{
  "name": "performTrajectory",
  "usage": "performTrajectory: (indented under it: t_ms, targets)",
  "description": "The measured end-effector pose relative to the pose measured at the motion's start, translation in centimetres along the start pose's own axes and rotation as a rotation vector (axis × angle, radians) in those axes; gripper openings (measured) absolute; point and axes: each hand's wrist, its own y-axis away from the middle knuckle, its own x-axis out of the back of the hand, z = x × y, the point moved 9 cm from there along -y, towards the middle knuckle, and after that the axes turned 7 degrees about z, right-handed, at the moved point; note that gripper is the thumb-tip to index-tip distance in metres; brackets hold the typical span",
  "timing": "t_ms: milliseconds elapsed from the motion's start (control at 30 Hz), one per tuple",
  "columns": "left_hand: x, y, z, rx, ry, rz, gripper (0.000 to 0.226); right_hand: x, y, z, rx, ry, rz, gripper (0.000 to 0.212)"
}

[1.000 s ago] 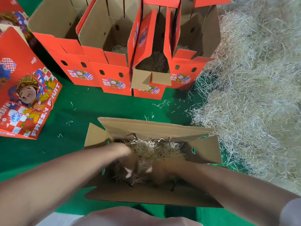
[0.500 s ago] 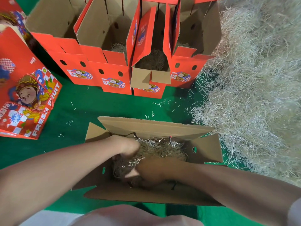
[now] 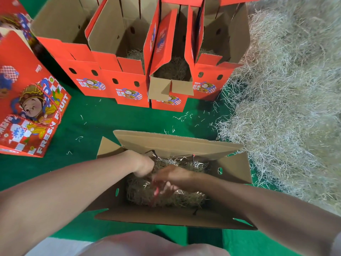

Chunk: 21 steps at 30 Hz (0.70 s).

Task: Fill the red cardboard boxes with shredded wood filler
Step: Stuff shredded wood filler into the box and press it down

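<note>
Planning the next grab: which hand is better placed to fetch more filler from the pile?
Probably the right hand: the pile lies to the right of the box, on its side, while the left hand would have to cross over the box.

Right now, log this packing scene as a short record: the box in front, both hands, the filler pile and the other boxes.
Near box: open, partly filled with shredded filler
Left hand: inside near box, fingers hidden
Right hand: blurred, fingers spread on filler
Filler pile: right, on green surface
Boxes behind: red, upright, open; some show filler
Printed box: far left
</note>
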Motion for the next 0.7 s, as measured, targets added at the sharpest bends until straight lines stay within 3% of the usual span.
performTrajectory:
  t_ms: [67, 167, 300, 467, 600, 633, 700]
  targets:
    - [0.3, -0.1, 0.3, 0.022, 0.007, 0.029, 0.013, 0.4, 0.0, 0.1, -0.002, 0.109, -0.001, 0.034]
    - [0.9, 0.9, 0.8, 0.009, 0.026, 0.011, 0.025, 0.8, -0.1, 0.5, -0.083, -0.071, -0.010, 0.045]
    - [2.0, 1.8, 1.0, 0.014, 0.139, 0.008, 0.016, 1.2, -0.1, 2.0, -0.175, 0.142, 0.026, 0.042]
    - [-0.3, 3.1, 3.4, -0.039, 0.560, -0.385, 0.019, 0.8, -0.3, 3.4, -0.230, 0.168, 0.003, 0.034]
    - [0.3, 2.4, 4.8, -0.065, 0.602, -0.142, 0.015, 1.9, -0.5, 3.1, -0.221, 0.186, 0.112, 0.036]
    - [0.3, 2.4, 5.3, -0.118, 0.533, -0.119, 0.009, 2.6, -0.6, 3.0, -0.229, 0.199, 0.180, 0.043]
    - [0.3, 3.6, 6.7, -0.270, 0.422, -0.185, 0.019, 4.3, -0.6, 2.4, -0.199, 0.326, 0.323, 0.052]
